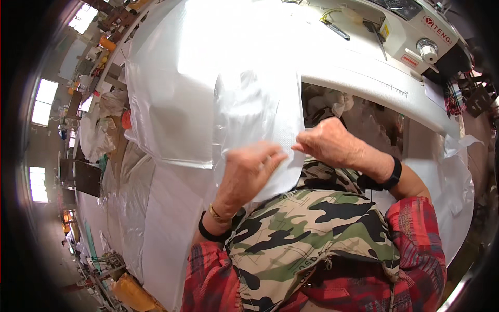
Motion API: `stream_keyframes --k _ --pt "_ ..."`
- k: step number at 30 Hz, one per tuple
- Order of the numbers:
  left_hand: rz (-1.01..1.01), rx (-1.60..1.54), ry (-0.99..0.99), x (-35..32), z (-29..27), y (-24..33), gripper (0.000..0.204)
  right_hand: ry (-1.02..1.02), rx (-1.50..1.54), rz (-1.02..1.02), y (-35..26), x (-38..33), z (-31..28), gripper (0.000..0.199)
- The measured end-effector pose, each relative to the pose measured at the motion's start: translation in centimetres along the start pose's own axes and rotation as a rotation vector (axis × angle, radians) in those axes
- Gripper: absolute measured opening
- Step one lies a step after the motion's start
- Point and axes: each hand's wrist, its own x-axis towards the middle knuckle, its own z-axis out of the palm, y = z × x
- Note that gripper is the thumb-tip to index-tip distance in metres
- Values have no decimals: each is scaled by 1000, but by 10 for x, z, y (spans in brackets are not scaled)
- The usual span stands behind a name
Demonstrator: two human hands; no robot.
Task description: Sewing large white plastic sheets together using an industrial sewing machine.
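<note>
My left hand is slightly blurred over a white woven sheet in front of my lap, thumb and fingers drawn together in a pinch. Close to its right, my right hand is closed, the fingertips pressed together and pointing at the left hand. Anything either hand pinches is too small or blurred to make out. Under and beyond the left hand, a crinkled clear plastic film lies on the white sheet. Another folded white sheet spreads to the left, its lower edge hanging over.
A white sewing machine stands at the back right, with small thread snips on the bright tabletop. Right of the sheet, an opening in the table shows crumpled cloth. Loose plastic piles up at left. A camouflage apron covers my lap.
</note>
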Motion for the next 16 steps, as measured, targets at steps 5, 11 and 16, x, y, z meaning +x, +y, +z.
stream_keyframes --k 5,11,16 --pt "95 359 338 24 15 -23 13 11 17 77 -9 -6 3 32" --pt "31 -196 352 15 -1 -51 9 402 622 90 -32 3 -12 24" --pt "-129 -156 412 10 -4 -42 12 190 1108 406 -34 30 11 39"
